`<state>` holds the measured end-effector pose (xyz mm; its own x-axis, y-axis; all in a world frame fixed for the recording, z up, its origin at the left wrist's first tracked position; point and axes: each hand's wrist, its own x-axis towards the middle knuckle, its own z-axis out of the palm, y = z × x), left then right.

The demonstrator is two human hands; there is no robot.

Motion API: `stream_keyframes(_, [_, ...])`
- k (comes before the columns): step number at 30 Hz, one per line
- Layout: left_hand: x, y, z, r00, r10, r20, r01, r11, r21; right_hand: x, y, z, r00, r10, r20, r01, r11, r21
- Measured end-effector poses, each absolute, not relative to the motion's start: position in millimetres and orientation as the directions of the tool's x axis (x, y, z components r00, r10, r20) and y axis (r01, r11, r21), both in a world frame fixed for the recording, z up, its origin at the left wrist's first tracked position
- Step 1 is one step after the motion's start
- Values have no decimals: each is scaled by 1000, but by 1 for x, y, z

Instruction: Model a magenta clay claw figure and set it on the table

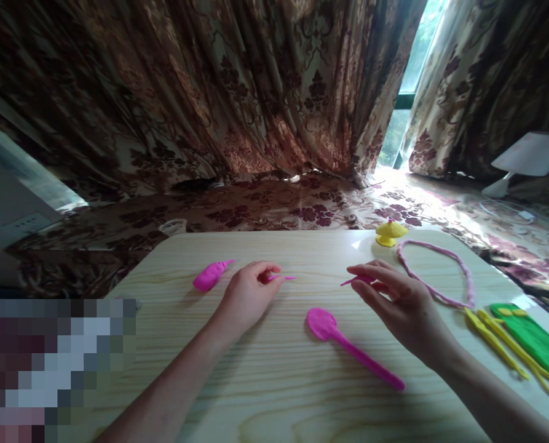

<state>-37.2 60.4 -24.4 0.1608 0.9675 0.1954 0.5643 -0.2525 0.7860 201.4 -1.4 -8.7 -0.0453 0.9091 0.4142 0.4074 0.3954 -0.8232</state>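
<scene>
In the head view, at the centre of the frame, the person's left hand pinches a thin pink piece, fingertips nearly closed, its tip pointing right. The right hand pinches another pink bit, fingers loosely curled, its thin end pointing left. The two tips face each other roughly in line, apart. Below the gap, nearer the right hand, a pink spoon shape lies on the table, bowl toward upper left, handle slanting to lower right.
</scene>
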Motion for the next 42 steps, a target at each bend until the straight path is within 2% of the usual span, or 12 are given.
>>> stream_keyframes(4, [-42, 59, -27, 281, 907, 314, 778, -407, 479, 198, -3, -13, -24, 924, 382, 372, 363, -854])
stream_keyframes(7, [-40, 55, -21, 304, 885, 352, 810, -435, 394, 196, -4, -15, -96, 933, 348, 363, 358, -860])
stream_keyframes(9, [-33, 49, -15, 285, 868, 406, 780, -457, 428, 194, -5, -14, -154, 935, 321, 362, 355, -862])
stream_keyframes(11, [-22, 38, -8, 293, 863, 411, 678, -491, 548, 192, -5, -12, -195, 929, 313, 353, 365, -862])
stream_keyframes(13, [-9, 25, -3, 358, 878, 318, 510, -469, 721, 189, -6, -8, -225, 921, 317, 338, 379, -861])
stream_keyframes(16, [4, 10, 0, 417, 890, 185, 387, -358, 850, 187, -9, -3, -275, 910, 309, 322, 391, -862])
stream_keyframes(19, [8, 6, -1, 416, 901, 121, 368, -289, 884, 185, -12, -2, -316, 897, 309, 314, 406, -858])
stream_keyframes(32, [8, 6, 1, 423, 903, 70, 337, -228, 914, 186, -12, -7, -286, 871, 399, 342, 482, -807])
stream_keyframes(34, [8, 6, 0, 418, 906, 66, 353, -230, 907, 186, -12, -8, -274, 856, 438, 390, 515, -763])
stream_keyframes(36, [8, 8, -2, 407, 911, 61, 345, -216, 913, 187, -12, -9, -277, 825, 493, 503, 562, -657])
stream_keyframes(39, [6, 11, -5, 373, 926, 66, 309, -191, 932, 189, -10, -10, -339, 767, 545, 718, 586, -377])
stream_keyframes(42, [4, 14, -8, 351, 935, 51, 275, -155, 949, 190, -8, -12, -399, 743, 537, 821, 550, -151])
